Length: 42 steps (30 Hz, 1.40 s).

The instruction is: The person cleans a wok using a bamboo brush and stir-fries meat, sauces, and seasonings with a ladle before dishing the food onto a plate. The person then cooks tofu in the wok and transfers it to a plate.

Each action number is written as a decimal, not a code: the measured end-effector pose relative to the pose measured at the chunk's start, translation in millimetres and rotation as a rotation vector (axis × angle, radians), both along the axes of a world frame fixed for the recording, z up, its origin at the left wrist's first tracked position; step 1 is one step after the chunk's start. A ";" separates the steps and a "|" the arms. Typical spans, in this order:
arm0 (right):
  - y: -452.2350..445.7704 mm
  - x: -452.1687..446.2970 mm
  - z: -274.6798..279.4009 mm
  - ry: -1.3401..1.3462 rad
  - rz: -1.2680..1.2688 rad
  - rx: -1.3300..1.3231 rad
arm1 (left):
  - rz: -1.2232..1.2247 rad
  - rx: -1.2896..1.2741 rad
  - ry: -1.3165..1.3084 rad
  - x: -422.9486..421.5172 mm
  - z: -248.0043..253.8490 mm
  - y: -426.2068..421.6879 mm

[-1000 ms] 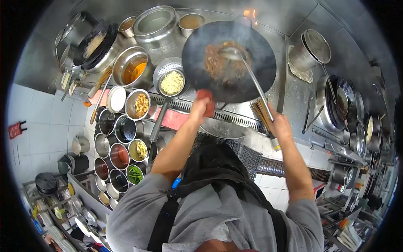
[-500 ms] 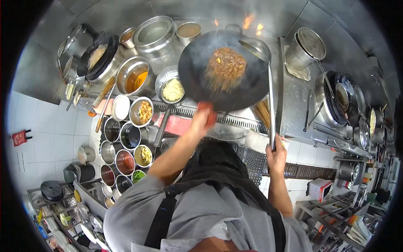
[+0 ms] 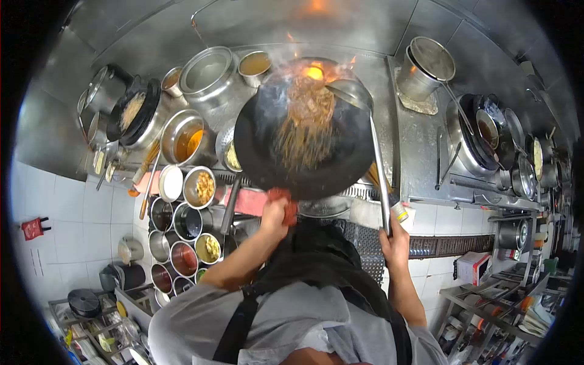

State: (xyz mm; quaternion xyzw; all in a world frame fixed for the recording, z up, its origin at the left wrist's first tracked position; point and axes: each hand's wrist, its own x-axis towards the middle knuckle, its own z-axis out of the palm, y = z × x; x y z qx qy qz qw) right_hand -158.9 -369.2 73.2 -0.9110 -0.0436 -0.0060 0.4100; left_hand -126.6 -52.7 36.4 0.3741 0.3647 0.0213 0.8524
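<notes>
My left hand is closed around a red cloth at the near rim of a large black wok. The wok is tilted over the stove, with shredded brown food in motion above and across its surface, blurred. In my right hand is the dark grip of a long-handled ladle, and its bowl hangs over the wok's far right side. Flame and smoke rise behind the food.
Left of the wok stand a pot of amber liquid, a strainer partly covered by the wok, and a lidded pot. Several ingredient tins sit lower left, one with chopped pieces. To the right are a strainer pot and stacked woks.
The wok has come toward me and left, now covering more of the strainer. Its food has spread into a blurred stream. Both hands have moved lower, and flame shows at the far rim.
</notes>
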 end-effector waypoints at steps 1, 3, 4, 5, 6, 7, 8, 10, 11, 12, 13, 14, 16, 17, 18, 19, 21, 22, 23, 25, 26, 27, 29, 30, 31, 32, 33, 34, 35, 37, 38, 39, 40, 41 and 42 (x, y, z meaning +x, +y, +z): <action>0.2 -1.8 12.1 0.054 -0.003 -0.017 | -0.047 0.001 -0.024 -5.6 14.4 1.0; 10.0 0.6 38.5 0.163 -0.034 -0.026 | -0.002 -0.027 -0.038 16.5 25.1 9.4; 12.6 8.2 35.6 0.092 -0.007 -0.030 | -0.082 -0.067 -0.108 43.2 19.2 19.2; 13.9 12.8 33.3 0.023 0.020 -0.037 | -0.114 -0.078 -0.142 62.9 16.9 21.1; 15.6 14.0 39.0 0.020 0.024 -0.049 | -0.142 -0.090 -0.161 72.6 -5.1 28.0; 17.5 14.2 46.9 0.063 0.017 -0.089 | -0.174 -0.100 -0.179 76.4 -26.0 33.4; 17.4 16.9 54.8 0.099 0.010 -0.129 | -0.107 -0.116 -0.195 56.7 -33.2 27.4; 5.6 7.0 58.9 -0.144 0.105 -0.128 | -0.037 0.018 -0.099 0.5 12.7 2.9; -0.9 5.4 57.8 -0.204 0.142 -0.141 | -0.059 -0.011 -0.122 -5.4 17.2 7.0; -0.7 2.7 56.6 -0.158 0.113 -0.161 | -0.081 -0.040 -0.144 -11.7 21.8 11.0; 2.5 0.3 54.8 -0.145 0.126 -0.172 | -0.011 -0.023 -0.137 4.8 20.9 17.6; 10.4 14.3 52.3 -0.119 0.115 -0.170 | -0.067 -0.090 -0.110 30.8 18.3 32.3; 30.1 34.8 43.1 -0.040 0.055 -0.149 | -0.038 -0.109 -0.188 81.7 -14.5 37.2; 32.6 42.6 16.7 -0.223 0.082 -0.198 | -0.032 -0.112 -0.173 99.3 -28.0 38.2; 35.5 46.6 -10.5 -0.218 0.072 -0.219 | -0.016 -0.125 -0.193 106.5 -41.9 39.1; 41.2 48.8 -33.4 -0.216 0.064 -0.241 | -0.072 -0.097 -0.220 115.9 -52.8 39.7; 61.6 43.3 -64.3 -0.058 0.050 -0.252 | -0.100 -0.083 -0.274 130.0 -59.7 39.9; 61.4 42.7 -98.4 -0.123 0.073 -0.259 | -0.127 -0.118 -0.281 130.2 -63.5 38.9; 60.6 45.3 -123.1 -0.187 0.100 -0.263 | -0.150 -0.149 -0.289 131.6 -65.9 39.0; 69.2 44.6 -116.7 -0.160 0.096 -0.247 | -0.157 -0.101 -0.242 136.3 -68.5 42.9; 69.3 50.9 -112.8 -0.135 0.106 -0.271 | -0.215 -0.109 -0.283 137.0 -71.8 43.7; 74.6 57.9 -94.1 -0.286 0.173 -0.273 | -0.265 -0.119 -0.321 134.9 -76.0 42.3; 87.4 82.7 -51.6 -0.162 0.261 -0.275 | -0.140 -0.063 -0.233 134.9 -75.5 35.6; 98.8 96.8 -29.9 -0.171 0.306 -0.250 | -0.146 -0.018 -0.210 133.7 -75.1 35.3; 114.3 111.1 -5.3 -0.189 0.371 -0.332 | -0.149 0.028 -0.186 133.0 -74.8 35.8; 138.2 124.3 20.7 -0.233 0.452 -0.301 | -0.119 0.056 -0.195 133.6 -78.1 34.0; 165.1 136.7 45.3 -0.275 0.529 -0.267 | -0.094 0.085 -0.202 133.5 -81.4 32.6; 193.3 150.2 67.3 -0.323 0.630 -0.270 | -0.124 0.043 -0.199 130.3 -75.1 36.6; 224.3 163.5 85.4 -0.372 0.728 -0.269 | -0.034 0.063 -0.177 127.7 -64.5 35.4; 286.0 184.8 109.5 -0.437 0.878 -0.407 | -0.127 0.077 -0.175 124.5 -62.4 40.3; 314.3 194.5 109.4 -0.466 0.958 -0.417 | -0.082 0.075 -0.207 129.4 -72.3 36.7; 340.7 200.0 107.5 -0.495 1.035 -0.430 | -0.041 0.072 -0.241 134.1 -83.0 33.0; 367.0 199.2 111.0 -0.507 1.054 -0.438 | -0.058 0.100 -0.210 133.3 -83.3 34.0; 392.2 194.5 113.4 -0.474 1.096 -0.574 | -0.036 0.093 -0.219 133.8 -83.6 34.1; 409.8 190.6 113.2 -0.435 1.137 -0.713 | -0.046 0.069 -0.197 136.8 -89.8 30.8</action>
